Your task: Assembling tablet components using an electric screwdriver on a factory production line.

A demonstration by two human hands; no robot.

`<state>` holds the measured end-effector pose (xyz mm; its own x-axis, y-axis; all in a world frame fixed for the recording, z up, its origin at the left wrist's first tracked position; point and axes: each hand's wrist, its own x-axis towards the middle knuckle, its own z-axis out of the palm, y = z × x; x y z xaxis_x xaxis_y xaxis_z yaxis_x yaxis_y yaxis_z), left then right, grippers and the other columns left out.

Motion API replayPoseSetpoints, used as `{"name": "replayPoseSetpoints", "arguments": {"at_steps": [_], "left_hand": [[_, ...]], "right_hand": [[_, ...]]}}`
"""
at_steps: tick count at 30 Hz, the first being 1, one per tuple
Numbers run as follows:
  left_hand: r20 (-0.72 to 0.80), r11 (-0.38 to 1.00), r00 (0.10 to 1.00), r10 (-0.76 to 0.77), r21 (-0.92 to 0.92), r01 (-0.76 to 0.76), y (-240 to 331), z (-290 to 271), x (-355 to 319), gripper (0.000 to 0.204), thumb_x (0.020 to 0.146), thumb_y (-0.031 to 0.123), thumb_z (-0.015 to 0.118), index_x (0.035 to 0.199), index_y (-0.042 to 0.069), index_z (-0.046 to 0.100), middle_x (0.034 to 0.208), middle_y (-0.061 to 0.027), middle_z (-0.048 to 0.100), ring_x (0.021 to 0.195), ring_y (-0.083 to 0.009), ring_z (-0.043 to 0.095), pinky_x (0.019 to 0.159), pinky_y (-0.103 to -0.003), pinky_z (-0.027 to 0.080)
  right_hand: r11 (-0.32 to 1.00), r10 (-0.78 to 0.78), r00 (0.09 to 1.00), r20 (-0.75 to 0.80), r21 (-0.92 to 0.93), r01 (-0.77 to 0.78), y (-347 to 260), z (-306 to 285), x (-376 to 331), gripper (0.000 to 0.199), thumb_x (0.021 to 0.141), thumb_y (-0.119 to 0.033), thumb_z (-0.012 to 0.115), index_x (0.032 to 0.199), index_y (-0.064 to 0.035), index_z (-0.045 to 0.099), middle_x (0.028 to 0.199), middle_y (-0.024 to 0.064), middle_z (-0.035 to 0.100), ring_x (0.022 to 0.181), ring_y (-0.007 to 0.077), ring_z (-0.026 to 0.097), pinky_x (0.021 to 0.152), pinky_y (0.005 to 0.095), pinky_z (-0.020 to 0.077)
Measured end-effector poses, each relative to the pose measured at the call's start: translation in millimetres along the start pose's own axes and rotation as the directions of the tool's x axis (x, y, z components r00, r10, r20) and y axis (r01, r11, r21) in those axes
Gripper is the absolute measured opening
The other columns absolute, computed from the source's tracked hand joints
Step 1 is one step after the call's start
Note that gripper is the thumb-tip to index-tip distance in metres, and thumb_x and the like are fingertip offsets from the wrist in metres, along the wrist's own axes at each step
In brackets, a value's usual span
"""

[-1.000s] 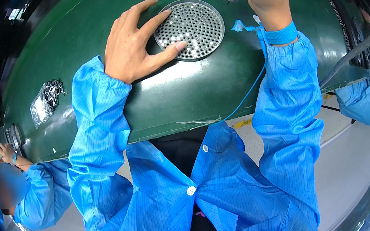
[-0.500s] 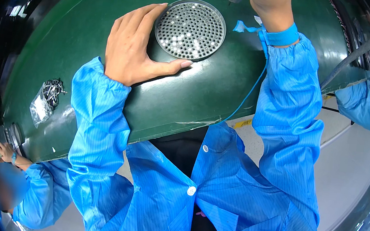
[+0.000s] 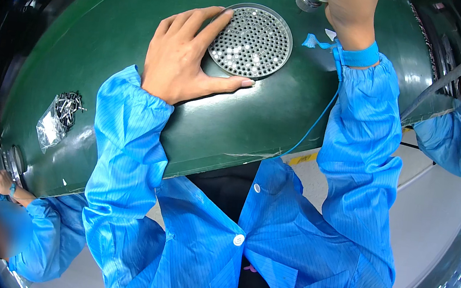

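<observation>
A round grey plate [image 3: 251, 41] full of small holes, with a raised rim, lies flat on the green tabletop. My left hand [image 3: 180, 58] spans its left side, thumb along the near rim and index fingertip over the far-left edge. Bright dots show in several holes. Beyond the plate to the right, my right hand [image 3: 351, 10] is closed around a powered screwdriver [image 3: 309, 0]. Its pale body and dark nose collar show, nose down and apart from the plate. The frame's top edge cuts off the rest of the tool and part of the hand.
A blue wrist strap [image 3: 360, 56] on my right wrist trails a blue cord [image 3: 315, 119] over the table edge. At the left lies a clear bag [image 3: 50, 130] beside a pile of screws [image 3: 68, 107]. Co-workers in blue sit at lower left and far right.
My left index finger has moved from beside the plate's rim onto its far-left edge. The plate, both hands and the screwdriver appear a little farther right in the view.
</observation>
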<state>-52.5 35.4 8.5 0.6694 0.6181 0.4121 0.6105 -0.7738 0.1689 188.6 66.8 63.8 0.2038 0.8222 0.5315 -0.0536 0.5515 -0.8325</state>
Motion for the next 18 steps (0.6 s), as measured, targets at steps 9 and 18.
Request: {"name": "replayPoseSetpoints", "arguments": {"at_steps": [9, 18], "left_hand": [[-0.005, 1.000, 1.000, -0.003, -0.001, 0.003, -1.6, 0.2, -3.7, 0.096, 0.064, 0.060, 0.086, 0.139, 0.007, 0.061, 0.138, -0.0135, 0.061, 0.123, -0.0364, 0.060, 0.108, -0.048, 0.044], [0.020, 1.000, 1.000, -0.011, 0.009, 0.011, -1.9, 0.0, -0.7, 0.094, 0.065, 0.061, 0.086, 0.139, 0.008, 0.062, 0.138, -0.0137, 0.061, 0.124, -0.0367, 0.059, 0.108, -0.049, 0.044]], "right_hand": [[1.000, 0.017, 1.000, -0.008, -0.025, -0.018, -3.3, 3.1, -1.7, 0.020, 0.090, -0.006, 0.066, 0.107, 0.0050, 0.071, 0.063, 0.0047, 0.063, 0.046, 0.0104, 0.057, 0.043, 0.0247, 0.0432], [0.999, 0.038, 0.999, -0.008, -0.005, -0.038, 2.2, 0.7, 3.4, 0.021, 0.090, -0.005, 0.066, 0.107, 0.0053, 0.070, 0.065, 0.0052, 0.064, 0.046, 0.0108, 0.057, 0.042, 0.0247, 0.0436]]}}
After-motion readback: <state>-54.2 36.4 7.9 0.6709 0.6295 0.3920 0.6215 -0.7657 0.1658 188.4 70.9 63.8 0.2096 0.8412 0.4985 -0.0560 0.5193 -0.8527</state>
